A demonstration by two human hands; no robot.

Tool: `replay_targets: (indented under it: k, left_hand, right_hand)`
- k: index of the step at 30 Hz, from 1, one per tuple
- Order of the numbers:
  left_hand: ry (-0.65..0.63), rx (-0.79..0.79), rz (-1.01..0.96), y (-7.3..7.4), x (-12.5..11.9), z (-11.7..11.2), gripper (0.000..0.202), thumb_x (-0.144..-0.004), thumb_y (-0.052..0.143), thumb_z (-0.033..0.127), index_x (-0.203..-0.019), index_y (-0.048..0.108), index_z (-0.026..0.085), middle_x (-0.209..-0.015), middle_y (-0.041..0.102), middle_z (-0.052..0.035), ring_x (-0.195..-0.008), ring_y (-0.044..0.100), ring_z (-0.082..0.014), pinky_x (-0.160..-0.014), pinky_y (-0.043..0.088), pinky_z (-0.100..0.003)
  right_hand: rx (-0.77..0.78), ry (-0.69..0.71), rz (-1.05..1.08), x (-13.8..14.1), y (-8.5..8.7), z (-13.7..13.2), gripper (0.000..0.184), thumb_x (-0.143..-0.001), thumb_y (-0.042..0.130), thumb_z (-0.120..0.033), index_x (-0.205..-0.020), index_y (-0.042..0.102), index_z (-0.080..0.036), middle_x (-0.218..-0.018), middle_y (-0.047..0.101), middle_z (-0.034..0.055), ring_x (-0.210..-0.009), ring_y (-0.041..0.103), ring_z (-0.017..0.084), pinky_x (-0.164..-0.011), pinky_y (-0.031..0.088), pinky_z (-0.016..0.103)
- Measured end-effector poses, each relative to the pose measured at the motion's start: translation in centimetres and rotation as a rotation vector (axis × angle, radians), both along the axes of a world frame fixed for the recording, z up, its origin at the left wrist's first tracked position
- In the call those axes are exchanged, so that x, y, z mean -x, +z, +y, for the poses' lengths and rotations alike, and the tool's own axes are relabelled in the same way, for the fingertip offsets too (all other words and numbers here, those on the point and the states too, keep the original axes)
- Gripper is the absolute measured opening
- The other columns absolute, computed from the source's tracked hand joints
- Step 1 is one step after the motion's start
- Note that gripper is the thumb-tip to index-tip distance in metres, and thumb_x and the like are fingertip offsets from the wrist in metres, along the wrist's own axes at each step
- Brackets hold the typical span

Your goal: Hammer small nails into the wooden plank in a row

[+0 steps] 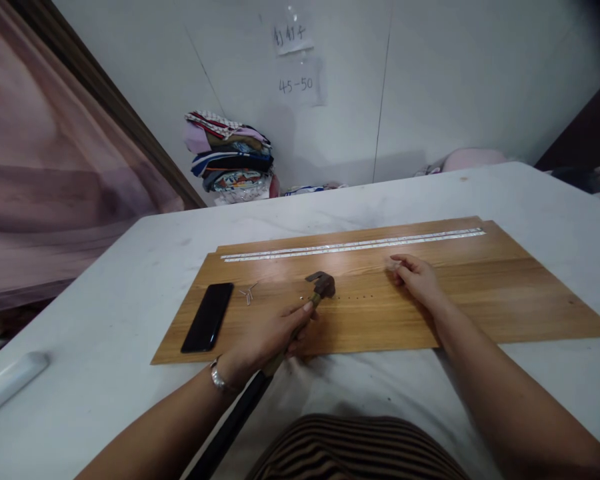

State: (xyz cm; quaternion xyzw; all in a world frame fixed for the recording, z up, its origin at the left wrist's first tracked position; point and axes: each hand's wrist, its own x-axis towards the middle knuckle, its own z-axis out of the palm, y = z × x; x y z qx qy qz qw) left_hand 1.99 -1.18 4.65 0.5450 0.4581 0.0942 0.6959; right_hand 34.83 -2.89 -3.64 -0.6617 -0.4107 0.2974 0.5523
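Observation:
My left hand is wrapped round the handle of a claw hammer, close under its dark head, which rests on a long wooden board. A row of small nail heads runs across the board just right of the hammer head. My right hand lies on the board farther right, fingers curled and pinched together near the thumb; whether it holds something is too small to tell. A few loose nails lie left of the hammer.
A black phone lies on the board's left end. A shiny strip runs along the board's far edge. The board sits on a white table. A white object lies at the table's left edge. Folded cloths are stacked by the wall.

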Motion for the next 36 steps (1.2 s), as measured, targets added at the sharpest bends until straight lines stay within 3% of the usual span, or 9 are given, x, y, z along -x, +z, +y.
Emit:
replay_targets:
  k: [5, 13, 22, 30, 36]
  left_hand:
    - [0.011, 0.015, -0.006, 0.4, 0.2, -0.2, 0.051, -0.085, 0.046, 0.063, -0.098, 0.055, 0.015, -0.060, 0.038, 0.0063, -0.043, 0.030, -0.0049, -0.040, 0.023, -0.020]
    - [-0.012, 0.039, -0.023, -0.4, 0.3, -0.4, 0.049, -0.086, 0.044, 0.063, -0.096, 0.055, 0.017, -0.059, 0.042, 0.0050, -0.041, 0.031, -0.0051, -0.039, 0.020, -0.022]
    - [0.010, 0.037, -0.027, 0.8, 0.2, -0.3, 0.051, -0.084, 0.048, 0.064, -0.097, 0.054, 0.015, -0.059, 0.038, 0.0069, -0.042, 0.030, -0.0041, -0.038, 0.022, -0.019]
    - [0.003, 0.035, -0.033, -0.5, 0.3, -0.3, 0.051, -0.085, 0.044, 0.065, -0.096, 0.053, 0.016, -0.057, 0.039, 0.0065, -0.039, 0.031, -0.0044, -0.035, 0.021, -0.019]
    - [-0.002, 0.036, -0.043, 0.3, 0.4, -0.1, 0.050, -0.085, 0.046, 0.063, -0.099, 0.053, 0.015, -0.059, 0.038, 0.0070, -0.041, 0.030, -0.0040, -0.037, 0.022, -0.019]
  right_hand:
    - [0.002, 0.000, -0.006, -0.2, -0.4, 0.1, 0.036, -0.070, 0.056, -0.038, -0.096, 0.066, -0.015, -0.051, 0.054, -0.0047, -0.047, 0.052, 0.012, -0.048, 0.041, 0.025]
    - [0.010, 0.011, 0.005, 0.1, 0.3, 0.0, 0.036, -0.067, 0.055, -0.038, -0.094, 0.065, -0.017, -0.051, 0.052, -0.0051, -0.047, 0.052, 0.013, -0.048, 0.040, 0.026]
    - [0.021, 0.005, 0.010, 0.2, 0.7, -0.2, 0.037, -0.066, 0.054, -0.036, -0.095, 0.064, -0.015, -0.051, 0.052, -0.0054, -0.046, 0.051, 0.012, -0.047, 0.039, 0.025]
    - [0.004, 0.015, 0.006, 0.2, 0.5, -0.1, 0.035, -0.067, 0.056, -0.036, -0.094, 0.065, -0.015, -0.051, 0.052, -0.0053, -0.046, 0.051, 0.012, -0.048, 0.041, 0.025]
    - [0.003, 0.015, 0.006, -0.1, -0.1, 0.0, 0.036, -0.068, 0.057, -0.036, -0.096, 0.065, -0.015, -0.052, 0.054, -0.0048, -0.046, 0.051, 0.012, -0.048, 0.040, 0.025]
